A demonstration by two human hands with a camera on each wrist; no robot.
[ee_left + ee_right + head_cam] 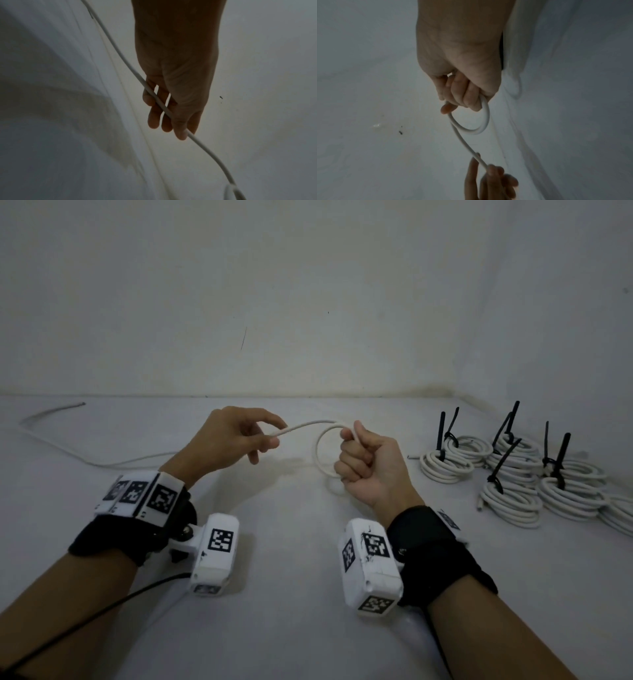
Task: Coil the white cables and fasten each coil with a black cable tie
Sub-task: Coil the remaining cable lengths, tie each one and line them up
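Observation:
A white cable (308, 426) runs between my two hands above the table. My right hand (363, 463) is curled into a fist round a small loop of the cable (477, 129); the loop hangs out to the left of the fist. My left hand (239, 436) pinches the cable (159, 102) between thumb and forefinger a short way left of the loop, other fingers loosely bent. Behind the left hand the cable's loose tail (51, 419) trails over the table to the far left.
Several finished white coils (513, 474), each bound with a black cable tie (442, 433) sticking up, are piled at the right near the wall corner. The white table (291, 594) meets a plain wall behind.

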